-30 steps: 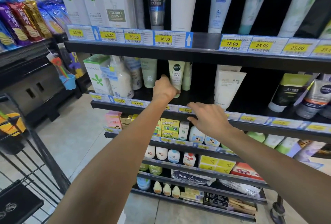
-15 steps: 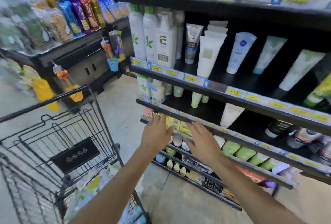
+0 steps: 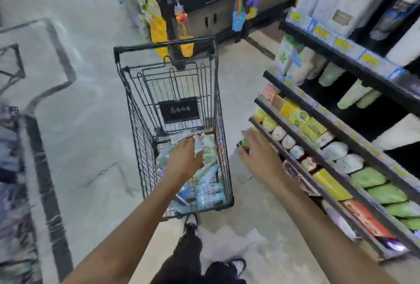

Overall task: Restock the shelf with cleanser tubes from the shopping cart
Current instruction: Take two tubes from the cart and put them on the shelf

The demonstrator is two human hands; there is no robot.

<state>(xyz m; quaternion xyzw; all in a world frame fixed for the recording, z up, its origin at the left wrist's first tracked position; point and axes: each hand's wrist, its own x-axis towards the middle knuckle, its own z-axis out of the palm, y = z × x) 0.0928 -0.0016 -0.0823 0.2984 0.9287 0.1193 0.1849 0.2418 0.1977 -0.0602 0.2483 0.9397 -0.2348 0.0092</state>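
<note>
The left hand (image 3: 185, 161) reaches into the shopping cart (image 3: 218, 93), its grip spread over the cleanser tubes (image 3: 208, 183) heaped in the basket. The right hand (image 3: 259, 154) hovers with fingers spread beside the shelf (image 3: 341, 129), holding nothing.

Both bare arms are stretched forward and down. The left hand (image 3: 185, 158) is held inside the shopping cart (image 3: 223, 124), palm down, fingers loosely spread; whether anything is gripped cannot be told. The right hand (image 3: 258, 150) is held just right of the cart, outside it, fingers extended and relaxed.
</note>
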